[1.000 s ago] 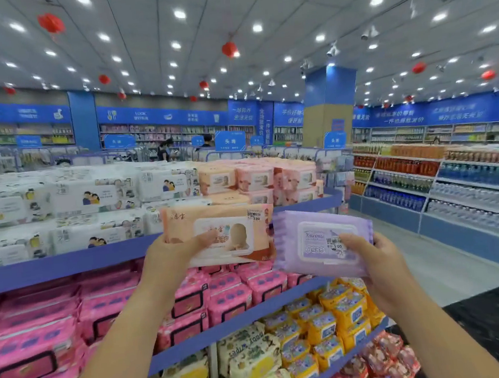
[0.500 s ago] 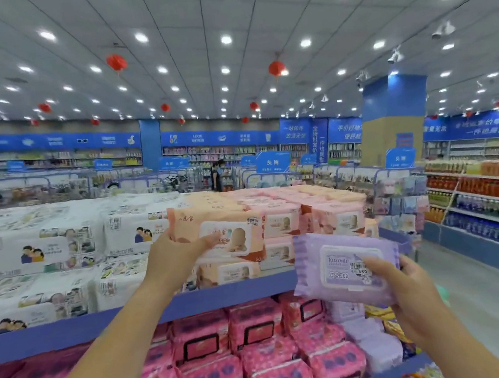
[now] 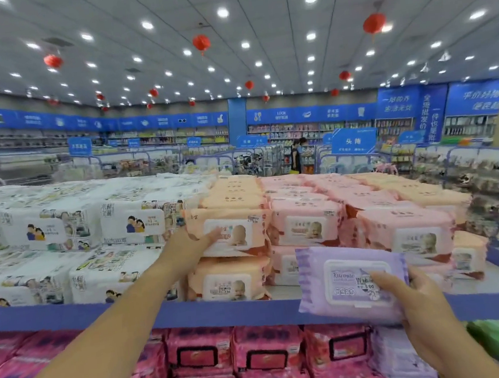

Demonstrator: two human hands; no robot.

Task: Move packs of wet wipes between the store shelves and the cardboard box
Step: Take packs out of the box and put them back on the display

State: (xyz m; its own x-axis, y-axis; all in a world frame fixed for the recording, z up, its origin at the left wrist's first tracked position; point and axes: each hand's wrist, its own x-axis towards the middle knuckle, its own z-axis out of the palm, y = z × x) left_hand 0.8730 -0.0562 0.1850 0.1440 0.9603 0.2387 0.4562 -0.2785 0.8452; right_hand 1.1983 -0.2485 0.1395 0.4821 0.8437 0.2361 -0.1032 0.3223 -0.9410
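Blue shelves point(image 3: 255, 313) fill our lower frame. Our left hand point(image 3: 190, 242) grips the peach pack point(image 3: 231, 232) atop its stack at centre. Lower right, our right hand point(image 3: 413, 294) clamps the purple pack point(image 3: 344, 283), labelled "Kuconie" and "5.00", before the shelf edge.

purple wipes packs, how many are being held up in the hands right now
1. The purple wipes pack is in the right hand, in front of the top shelf's edge. The left hand holds an orange wipes pack at the orange stack instead.
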